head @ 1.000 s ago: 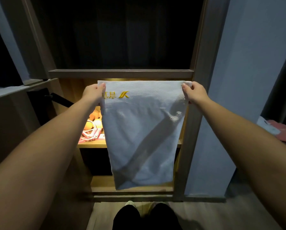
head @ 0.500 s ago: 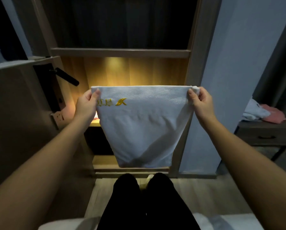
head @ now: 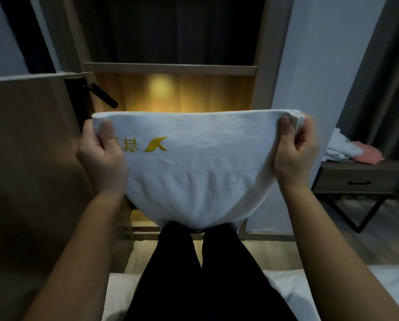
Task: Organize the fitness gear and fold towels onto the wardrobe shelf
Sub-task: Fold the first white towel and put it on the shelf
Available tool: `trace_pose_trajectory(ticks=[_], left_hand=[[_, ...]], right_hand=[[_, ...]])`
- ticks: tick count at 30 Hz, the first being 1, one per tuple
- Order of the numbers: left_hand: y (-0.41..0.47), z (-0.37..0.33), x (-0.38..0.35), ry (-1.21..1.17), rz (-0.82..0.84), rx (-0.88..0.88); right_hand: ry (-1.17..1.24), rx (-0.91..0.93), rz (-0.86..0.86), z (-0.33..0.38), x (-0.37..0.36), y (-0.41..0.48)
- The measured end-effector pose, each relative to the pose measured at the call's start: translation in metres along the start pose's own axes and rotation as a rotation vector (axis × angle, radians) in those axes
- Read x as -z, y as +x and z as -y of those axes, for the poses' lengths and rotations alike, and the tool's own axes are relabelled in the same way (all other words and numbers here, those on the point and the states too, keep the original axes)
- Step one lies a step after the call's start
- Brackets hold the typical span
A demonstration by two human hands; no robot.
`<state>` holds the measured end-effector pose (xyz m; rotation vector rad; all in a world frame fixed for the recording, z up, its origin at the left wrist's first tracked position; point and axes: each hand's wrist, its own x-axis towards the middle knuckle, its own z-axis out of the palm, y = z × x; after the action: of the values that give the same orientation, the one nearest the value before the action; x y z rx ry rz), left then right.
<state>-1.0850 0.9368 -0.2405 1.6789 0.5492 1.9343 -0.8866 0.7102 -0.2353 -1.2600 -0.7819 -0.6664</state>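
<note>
both hands pinch the white towel [head: 194,177] by its upper corners, left hand [head: 101,156] and right hand [head: 294,154], thumbs on the near face. stretched taut, it hangs before the lit wardrobe shelf [head: 170,70], its lower edge just above the person's dark-trousered knees [head: 203,262].

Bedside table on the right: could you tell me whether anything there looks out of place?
Yes: a white cloth and a pink cloth lie crumpled in a loose heap on the bedside table, unlike the towel stretched between the left hand and right hand.
</note>
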Motion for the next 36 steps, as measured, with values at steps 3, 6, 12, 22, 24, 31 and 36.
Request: trace_pose_trajectory(ticks=[3, 6, 12, 22, 24, 31, 36], left_hand=[[0.011, -0.028, 0.008, 0.038, -0.046, -0.07], [0.016, -0.045, 0.013, 0.018, -0.042, -0.111], [0.003, -0.03, 0.01, 0.074, 0.043, -0.026], [-0.025, 0.071, -0.028, 0.262, 0.303, 0.263], [-0.027, 0.093, -0.042, 0.335, 0.347, 0.316], [-0.054, 0.181, -0.094, 0.564, 0.52, 0.531], [-0.099, 0.237, -0.109, 0.793, 0.671, 0.714]], right_hand=[[0.008, 0.065, -0.04, 0.024, 0.011, 0.013], [0.032, 0.095, -0.072, 0.038, 0.021, 0.018], [0.017, -0.005, -0.022, 0.024, 0.022, 0.004], [-0.145, -0.402, 0.111, -0.066, -0.007, -0.023], [-0.208, -0.482, 0.148, -0.091, -0.018, -0.025], [-0.399, -0.734, 0.252, -0.187, -0.056, -0.047], [-0.598, -0.987, 0.442, -0.26, -0.067, -0.092]])
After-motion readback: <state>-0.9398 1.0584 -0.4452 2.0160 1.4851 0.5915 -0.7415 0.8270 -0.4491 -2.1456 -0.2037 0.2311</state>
